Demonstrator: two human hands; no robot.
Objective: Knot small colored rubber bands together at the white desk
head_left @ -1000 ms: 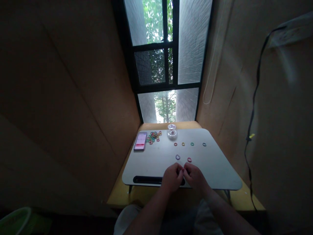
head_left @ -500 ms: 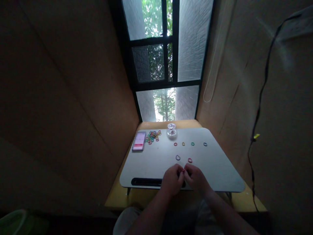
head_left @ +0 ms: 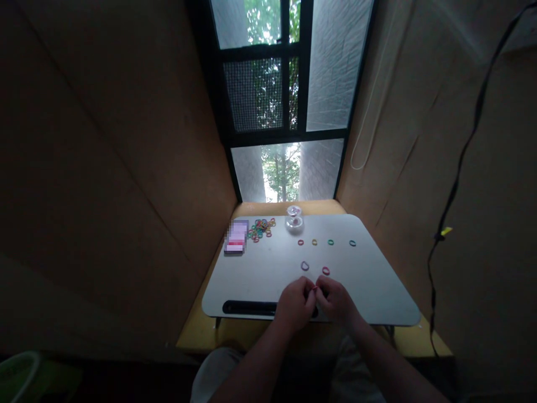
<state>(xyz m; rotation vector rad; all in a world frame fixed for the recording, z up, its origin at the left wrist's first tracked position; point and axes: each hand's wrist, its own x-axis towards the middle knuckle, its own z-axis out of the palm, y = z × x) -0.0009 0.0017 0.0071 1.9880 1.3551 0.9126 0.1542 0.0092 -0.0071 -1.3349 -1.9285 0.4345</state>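
My left hand (head_left: 296, 301) and my right hand (head_left: 333, 299) meet above the front edge of the white lap table (head_left: 251, 274). Pinched between the fingertips of both is a small red elastic band (head_left: 314, 287), mostly hidden by the fingers. Just beyond the hands lie a purple elastic band (head_left: 305, 266), bent out of round, and a pink elastic band (head_left: 326, 271). Farther back is a spaced row: a red band (head_left: 301, 242), a yellow band (head_left: 314, 242), a green band (head_left: 330, 242) and a dark teal band (head_left: 352, 243).
A pile of mixed coloured bands (head_left: 262, 228) sits at the back left beside a phone (head_left: 236, 237). A clear round container (head_left: 294, 224) stands at the back. Along the front edge runs a black slot (head_left: 249, 307). A dark cable (head_left: 455, 184) hangs at the right wall.
The view has shifted a little, so the table and bands appear slightly higher. Both hands keep their pinch on the red band, with hardly any movement.
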